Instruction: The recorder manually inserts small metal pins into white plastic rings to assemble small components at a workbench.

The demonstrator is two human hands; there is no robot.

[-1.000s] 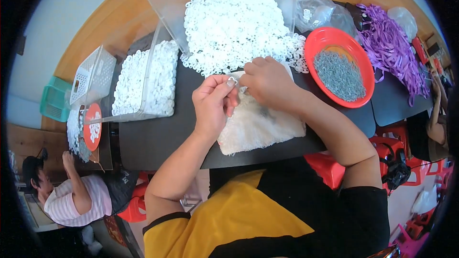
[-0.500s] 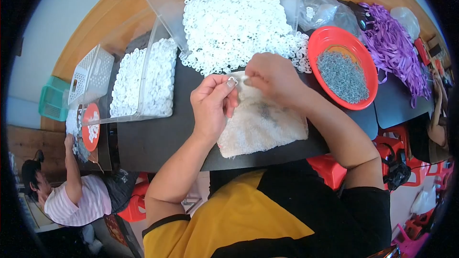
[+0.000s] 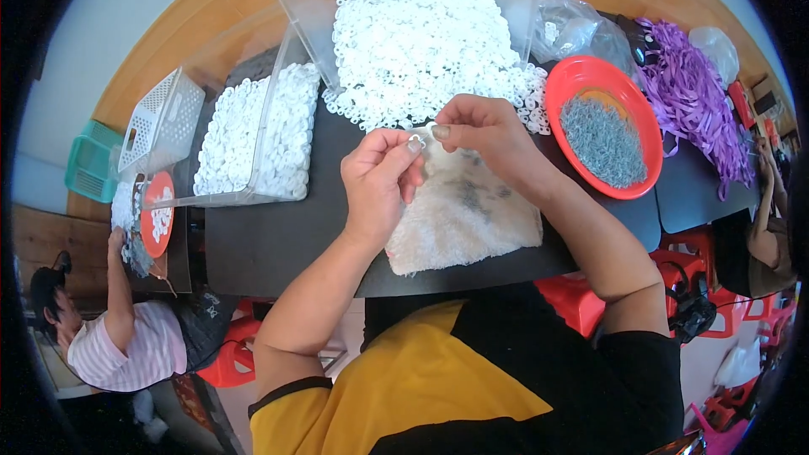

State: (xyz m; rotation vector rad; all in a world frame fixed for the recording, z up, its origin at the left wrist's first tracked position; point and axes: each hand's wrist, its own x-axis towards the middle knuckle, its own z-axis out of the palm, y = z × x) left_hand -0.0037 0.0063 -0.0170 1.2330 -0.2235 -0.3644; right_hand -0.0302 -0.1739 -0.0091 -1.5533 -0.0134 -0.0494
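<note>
- A small white ring (image 3: 415,144) is pinched by the left hand (image 3: 379,177) above the pale cloth (image 3: 463,215).
- The ring is touched by the right hand's (image 3: 484,131) clenched fingertips.

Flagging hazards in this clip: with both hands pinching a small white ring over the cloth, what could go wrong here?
The small white ring, pinched between the left hand and right hand, could slip onto the cloth or into the loose ring pile. The right forearm lies close to the red bowl and might tip it.
</note>
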